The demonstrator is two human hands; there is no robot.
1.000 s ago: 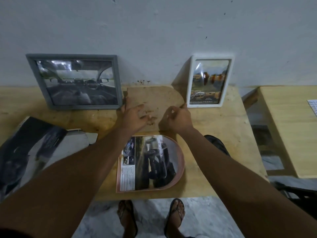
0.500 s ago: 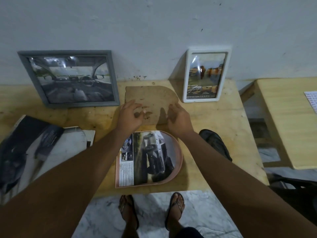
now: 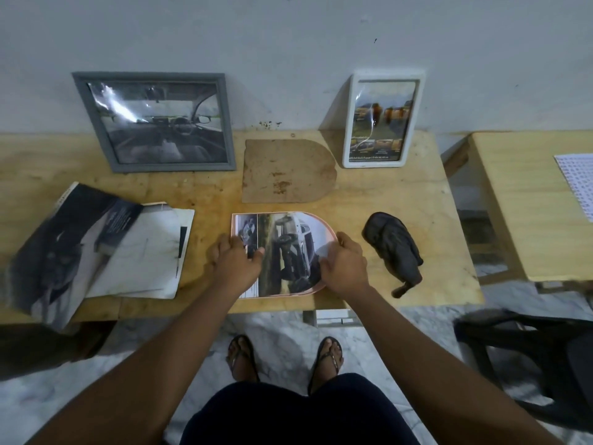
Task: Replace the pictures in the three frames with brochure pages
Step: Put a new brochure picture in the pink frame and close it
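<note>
Pale grey wall (image 3: 288, 43) is filling the upper half of the frame, and a light wooden table (image 3: 385, 194) is standing against it.

Half a second ago both hands were resting on the brown backing board (image 3: 287, 171). Now they are holding the pink arched frame (image 3: 329, 229) lying flat in the centre, nearer the table's front edge, and the board is lying bare just above it. The left hand (image 3: 236, 263) is curling its fingers at the frame's left edge, with the thumb lying on the brochure page (image 3: 288, 248), which shows a white car and is sitting in the frame. The right hand (image 3: 345, 266) is pinching the curved right rim, fingers over the edge and thumb on the page.

At upper left a grey frame (image 3: 154, 77) is leaning on the wall, and at upper right a white frame (image 3: 348, 123) is doing the same, each with a car page in it. An opened brochure (image 3: 96, 248) is lying at the left, and a dark carved object (image 3: 393, 248) is lying right of the hands. A second table (image 3: 519, 203) is standing at the right edge over a marbled floor (image 3: 282, 335).
</note>
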